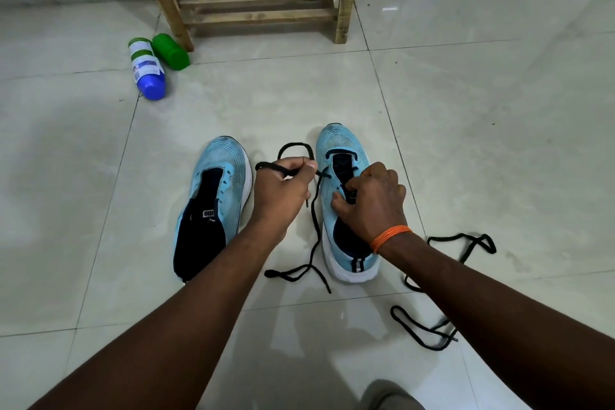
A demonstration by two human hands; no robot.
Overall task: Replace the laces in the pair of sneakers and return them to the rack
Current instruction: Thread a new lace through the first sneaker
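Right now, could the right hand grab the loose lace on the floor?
Probably yes: the loose lace lies uncovered beside that forearm, but the right hand must first leave the sneaker.

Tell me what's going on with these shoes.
A person is relacing the right-hand sneaker on the tiled floor. The left hand pinches its black lace, threaded only near the toe; the right hand grips the shoe at the eyelets. The other sneaker sits unlaced beside it, a second lace lies loose at right, and the wooden rack stands behind.
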